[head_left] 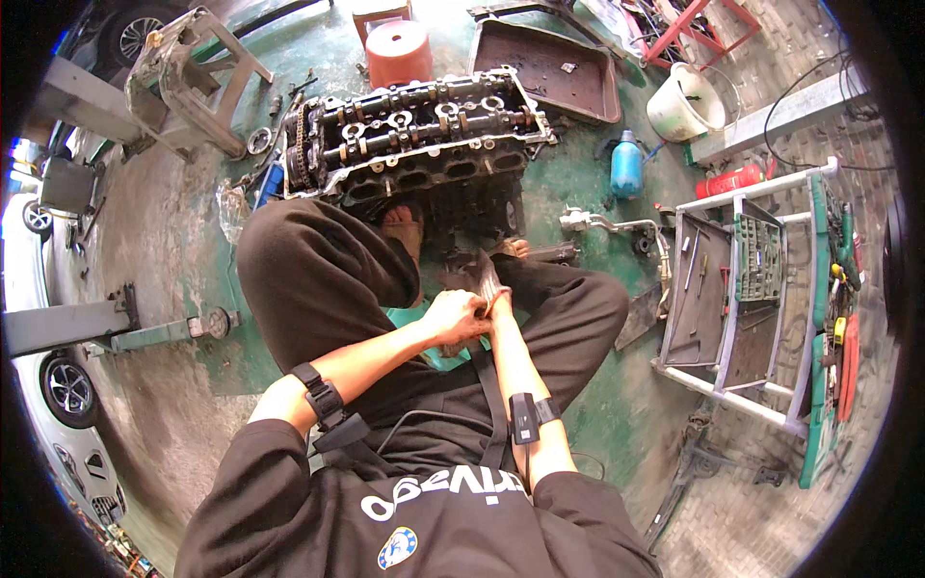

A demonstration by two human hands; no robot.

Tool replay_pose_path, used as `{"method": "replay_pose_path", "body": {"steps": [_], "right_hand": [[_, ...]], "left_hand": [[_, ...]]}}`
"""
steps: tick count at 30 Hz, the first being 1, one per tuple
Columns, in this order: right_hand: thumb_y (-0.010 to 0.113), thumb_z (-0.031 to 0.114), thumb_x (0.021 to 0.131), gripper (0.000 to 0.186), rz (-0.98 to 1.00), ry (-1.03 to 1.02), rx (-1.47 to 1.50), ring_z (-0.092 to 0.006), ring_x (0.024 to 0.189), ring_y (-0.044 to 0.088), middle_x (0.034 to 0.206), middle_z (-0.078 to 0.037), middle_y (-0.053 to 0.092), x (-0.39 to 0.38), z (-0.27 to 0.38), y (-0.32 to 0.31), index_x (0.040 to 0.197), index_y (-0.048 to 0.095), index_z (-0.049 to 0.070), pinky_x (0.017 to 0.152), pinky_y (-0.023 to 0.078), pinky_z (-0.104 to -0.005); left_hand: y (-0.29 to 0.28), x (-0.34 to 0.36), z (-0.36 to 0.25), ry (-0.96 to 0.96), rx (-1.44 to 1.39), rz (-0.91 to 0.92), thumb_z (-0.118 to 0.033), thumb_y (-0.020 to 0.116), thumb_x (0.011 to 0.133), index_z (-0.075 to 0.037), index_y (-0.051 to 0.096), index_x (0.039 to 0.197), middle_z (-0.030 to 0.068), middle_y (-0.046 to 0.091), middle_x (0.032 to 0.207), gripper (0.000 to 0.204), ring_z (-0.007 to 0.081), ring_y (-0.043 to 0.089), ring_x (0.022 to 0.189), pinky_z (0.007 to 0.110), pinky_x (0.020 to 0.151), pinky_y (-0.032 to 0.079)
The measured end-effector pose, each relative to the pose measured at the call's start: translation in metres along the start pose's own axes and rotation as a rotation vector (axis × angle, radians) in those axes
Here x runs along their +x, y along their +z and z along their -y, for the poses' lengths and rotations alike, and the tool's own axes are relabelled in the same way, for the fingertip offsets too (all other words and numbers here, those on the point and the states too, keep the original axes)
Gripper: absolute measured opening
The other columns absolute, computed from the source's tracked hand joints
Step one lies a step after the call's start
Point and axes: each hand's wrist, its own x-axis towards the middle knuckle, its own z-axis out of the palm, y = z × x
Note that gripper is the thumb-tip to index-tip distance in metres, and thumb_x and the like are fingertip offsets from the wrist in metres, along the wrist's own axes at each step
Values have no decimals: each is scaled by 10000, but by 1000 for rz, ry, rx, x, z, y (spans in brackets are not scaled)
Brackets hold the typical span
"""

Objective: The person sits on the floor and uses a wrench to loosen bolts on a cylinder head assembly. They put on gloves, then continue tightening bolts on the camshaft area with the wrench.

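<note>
Over my lap, my left hand (457, 319) is bare, its fingers closed on the cuff of a greyish work glove (493, 285) with a reddish edge. My right hand (489, 279) is inside that glove, pointing forward; its fingers look stretched out, though the cloth hides them in part. Just past my knees lies a dark, oily engine cylinder head (424, 144), with its camshafts and valve-side parts bare. A timing chain (300, 144) runs along its left end. Neither hand touches the engine. Something green (448, 359) shows beneath my hands.
Beyond the engine stand a red stool (399, 53) and a brown drip tray (549, 67). To the right are a white bucket (679, 104), a blue bottle (626, 166), a red extinguisher (729, 181) and a tool cart (718, 289). A grey step stool (188, 82) is at far left.
</note>
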Motion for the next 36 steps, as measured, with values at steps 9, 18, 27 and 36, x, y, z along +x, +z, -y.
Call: {"method": "replay_pose_path", "body": {"steps": [9,18,27,36], "right_hand": [[434,279,1000,252,23,-30,-7,-225,721,606,858,-66,595,-10,7,-2,971,590,82,610,474,-385],[439,295,999,265,30,-50,-28,-241,747,609,883,-79,600,-7,12,2,994,593,80,636,477,-392],[444,312,998,280,80,-105,-72,-258,773,611,908,-91,604,8,31,20,1016,596,78,662,481,-399],[450,328,997,297,88,-105,-81,-274,799,614,934,-104,608,12,33,25,1038,600,75,687,485,-406]], "left_hand": [[-5,12,-4,30,105,-87,-393,693,822,-39,742,913,192,716,799,369,375,713,759,459,738,567],[-4,6,-16,82,95,-215,-329,680,812,-7,686,842,244,677,738,323,410,697,721,495,703,563],[-2,6,-18,48,175,-152,-298,683,838,-3,677,894,225,689,735,301,393,706,705,487,687,570],[1,13,-19,108,211,-253,-303,707,837,-4,678,878,222,683,711,303,384,700,662,480,654,569]]}}
